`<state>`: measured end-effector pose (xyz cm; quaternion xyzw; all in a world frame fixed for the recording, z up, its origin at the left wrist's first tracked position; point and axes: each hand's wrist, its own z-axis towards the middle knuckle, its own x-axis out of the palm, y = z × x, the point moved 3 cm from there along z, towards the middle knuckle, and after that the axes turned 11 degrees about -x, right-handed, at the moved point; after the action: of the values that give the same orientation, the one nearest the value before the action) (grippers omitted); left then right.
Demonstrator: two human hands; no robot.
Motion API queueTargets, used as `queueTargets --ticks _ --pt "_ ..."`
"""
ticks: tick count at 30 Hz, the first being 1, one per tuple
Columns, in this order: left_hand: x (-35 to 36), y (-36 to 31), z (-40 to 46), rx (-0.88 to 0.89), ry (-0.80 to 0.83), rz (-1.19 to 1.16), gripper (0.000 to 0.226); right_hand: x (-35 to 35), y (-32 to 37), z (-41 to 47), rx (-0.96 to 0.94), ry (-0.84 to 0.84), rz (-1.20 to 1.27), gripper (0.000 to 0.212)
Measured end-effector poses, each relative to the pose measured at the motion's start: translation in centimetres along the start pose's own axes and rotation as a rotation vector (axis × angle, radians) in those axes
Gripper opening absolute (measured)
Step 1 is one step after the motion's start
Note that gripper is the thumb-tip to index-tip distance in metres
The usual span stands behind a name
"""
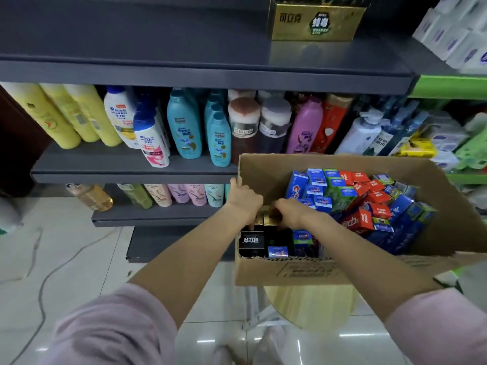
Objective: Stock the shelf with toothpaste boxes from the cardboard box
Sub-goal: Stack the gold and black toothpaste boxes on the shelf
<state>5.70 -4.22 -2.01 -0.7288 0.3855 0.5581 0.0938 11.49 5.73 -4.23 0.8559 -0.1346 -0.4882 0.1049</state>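
Note:
An open cardboard box (290, 272) sits on a round wooden stool, filled with several blue, green and red toothpaste boxes (366, 198) and black-and-gold ones (251, 241) at its left end. Both hands reach into that left end. My left hand (243, 200) and my right hand (288, 210) curl their fingers around gold-and-black toothpaste boxes (268, 219), which the fingers partly hide. A stack of gold toothpaste boxes (316, 21) stands on the dark top shelf (205, 75).
Shampoo bottles (184, 125) fill the middle shelf and smaller bottles (181, 196) the lower one. Tissue packs (456, 30) and green shelving (448, 86) are at right. The wooden stool (308, 304) carries the box. A white cable (39, 275) lies on the tiled floor.

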Motion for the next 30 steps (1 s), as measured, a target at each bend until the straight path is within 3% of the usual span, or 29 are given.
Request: queueTargets --ticks 4,8,14,18,20,23,30 --pt "0.1 0.2 -0.1 0.011 -0.057 -0.048 0.031 -0.3 -0.3 -0.4 -0.029 -0.073 0.062 0.039" --pt "0.1 0.7 0.1 0.043 -0.086 -0.191 0.038 -1.6 -1.2 -1.7 -0.05 -0.275 0.201 0.039" --pt "-2.5 3.4 0.5 0.079 -0.174 -0.823 0.052 -4.9 -2.3 -4.3 -0.008 -0.708 0.677 0.039" --pt "-6.2 5.5 -0.4 0.04 -0.382 -1.16 0.05 -7.8 -1.0 -5.5 -0.058 -0.903 0.856 0.027" --pt "-8.2 6.4 -1.2 0.015 -0.47 -1.327 0.049 -9.4 -0.2 -6.2 -0.076 -0.978 0.845 0.024" --pt "-11.3 7.4 -2.3 0.012 -0.589 -1.502 0.042 -12.1 1.0 -7.5 -0.089 -1.076 0.803 0.037" --pt "-19.5 8.4 -3.1 0.005 -0.743 -1.451 0.037 -19.2 3.1 -10.8 -0.164 -1.219 0.555 0.041"
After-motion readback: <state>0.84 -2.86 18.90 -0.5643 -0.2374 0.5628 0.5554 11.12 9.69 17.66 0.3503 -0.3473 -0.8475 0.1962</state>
